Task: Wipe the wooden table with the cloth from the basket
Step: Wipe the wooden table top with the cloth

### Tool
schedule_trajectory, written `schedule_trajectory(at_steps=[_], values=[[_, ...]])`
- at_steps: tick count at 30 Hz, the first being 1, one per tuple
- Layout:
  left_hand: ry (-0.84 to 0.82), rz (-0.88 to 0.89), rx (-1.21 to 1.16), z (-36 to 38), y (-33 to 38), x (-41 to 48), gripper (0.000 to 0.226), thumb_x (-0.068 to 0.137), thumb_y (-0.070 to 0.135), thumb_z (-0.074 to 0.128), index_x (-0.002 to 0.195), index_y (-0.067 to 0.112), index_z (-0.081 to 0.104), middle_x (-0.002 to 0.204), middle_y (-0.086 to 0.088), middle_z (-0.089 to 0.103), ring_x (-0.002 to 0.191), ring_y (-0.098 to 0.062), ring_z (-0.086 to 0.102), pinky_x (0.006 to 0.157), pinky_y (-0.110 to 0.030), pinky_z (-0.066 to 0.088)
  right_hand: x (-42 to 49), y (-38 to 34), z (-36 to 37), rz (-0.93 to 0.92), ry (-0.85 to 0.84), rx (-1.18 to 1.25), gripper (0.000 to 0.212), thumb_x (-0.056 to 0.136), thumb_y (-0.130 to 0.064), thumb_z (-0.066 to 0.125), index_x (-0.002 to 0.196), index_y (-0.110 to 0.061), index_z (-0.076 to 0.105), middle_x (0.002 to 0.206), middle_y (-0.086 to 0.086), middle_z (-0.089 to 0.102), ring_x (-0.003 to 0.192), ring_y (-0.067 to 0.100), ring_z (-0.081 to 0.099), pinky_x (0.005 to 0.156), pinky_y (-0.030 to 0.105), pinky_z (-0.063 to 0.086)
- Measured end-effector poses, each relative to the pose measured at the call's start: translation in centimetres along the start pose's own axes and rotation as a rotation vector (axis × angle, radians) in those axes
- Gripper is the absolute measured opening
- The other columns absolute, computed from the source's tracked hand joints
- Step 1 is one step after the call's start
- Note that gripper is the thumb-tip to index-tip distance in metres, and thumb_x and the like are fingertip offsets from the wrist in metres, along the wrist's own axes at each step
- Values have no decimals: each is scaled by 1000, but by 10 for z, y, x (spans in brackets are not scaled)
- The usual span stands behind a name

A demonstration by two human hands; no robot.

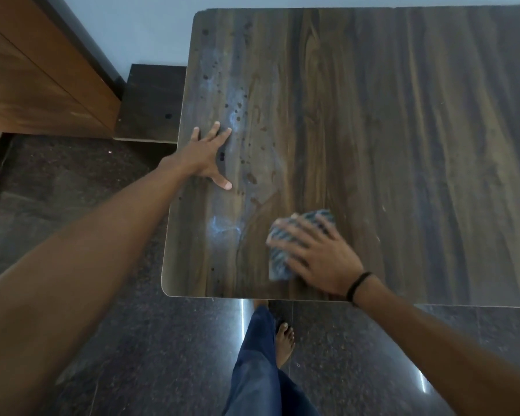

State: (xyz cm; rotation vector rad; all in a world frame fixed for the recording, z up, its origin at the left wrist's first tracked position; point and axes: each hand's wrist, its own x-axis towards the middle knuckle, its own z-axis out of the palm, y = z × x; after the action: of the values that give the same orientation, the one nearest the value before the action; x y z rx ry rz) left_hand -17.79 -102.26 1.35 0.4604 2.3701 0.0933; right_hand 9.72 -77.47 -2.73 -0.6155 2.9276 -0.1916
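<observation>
Dark speckled stone floor, polished enough to throw back 2 bright streaks of light. A pale blue wall runs behind, with an orange-brown wooden cabinet at the left and a low dark block beside it.

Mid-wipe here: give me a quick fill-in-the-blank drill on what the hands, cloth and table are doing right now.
1. The right hand presses the ____ onto the table.
2. The left hand lies flat near the table's ____ edge.
3. Dark wet spots sit ahead of the ____ hand.
4. A black band circles the ____ wrist.

Missing words: cloth; left; left; right
</observation>
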Motion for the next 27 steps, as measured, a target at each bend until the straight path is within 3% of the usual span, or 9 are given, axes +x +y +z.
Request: schedule_trajectory(at_steps=[2,3,7,12,16,17,21,24,27], values=[[8,-27,-30,-4,-5,4,150,52,58,90,156,38,-17,163,9,-27,149,-38,-24,118,-65,8,-7,4,-7,309,36,77,51,106,-51,21,157,-48,17,169,-7,14,156,22,9,123,58,7],[14,-34,-39,-5,-6,6,151,51,58,90,156,38,-16,163,9,-28,149,-37,-24,118,-65,8,-21,-7,-1,338,50,79,51,107,-51,21,157,-47,18,169,-6,13,156,22,8,122,59,9],[33,-33,-47,-4,-3,7,150,54,53,92,157,36,-15,164,6,-27,149,-37,-23,118,-63,10,-87,-13,14,50,-22,-10,51,107,-52,18,158,-48,18,169,-8,12,156,22,13,123,57,9],[22,-33,-22,-6,0,10,151,54,49,93,156,36,-18,163,4,-29,148,-38,-24,117,-65,12,-33,-5,-3,565,71,94,52,105,-52,20,156,-46,23,168,-7,18,156,22,12,123,57,9],[-13,-70,-3,-10,8,10,154,54,48,94,155,36,-22,161,5,-33,147,-40,-25,117,-63,15,47,-10,-5,99,32,31,49,106,-52,21,155,-49,23,167,-10,19,155,20,14,122,57,10],[-14,-74,-3,-11,8,9,154,53,48,94,154,37,-22,161,6,-33,147,-40,-25,117,-63,15,72,1,-10,100,64,23,49,105,-51,23,154,-49,26,166,-10,21,155,21,16,122,57,10],[-6,-57,-17,-11,4,6,153,54,49,94,155,39,-21,161,7,-32,147,-39,-26,118,-65,13,141,18,-36,519,78,210,51,104,-50,25,155,-48,25,168,-11,13,156,20,5,123,55,-1],[-19,-48,-2,-11,5,3,153,55,49,94,154,39,-22,161,7,-33,147,-39,-26,118,-65,14,102,-22,-18,187,43,116,50,106,-50,21,156,-47,22,168,-9,15,156,22,6,121,62,9],[-39,-48,24,-14,7,3,152,59,49,93,154,36,-24,160,5,-35,147,-41,-26,118,-64,18,54,-29,-2,-110,-24,95,50,106,-54,17,156,-50,18,167,-11,17,156,19,11,122,56,9]])
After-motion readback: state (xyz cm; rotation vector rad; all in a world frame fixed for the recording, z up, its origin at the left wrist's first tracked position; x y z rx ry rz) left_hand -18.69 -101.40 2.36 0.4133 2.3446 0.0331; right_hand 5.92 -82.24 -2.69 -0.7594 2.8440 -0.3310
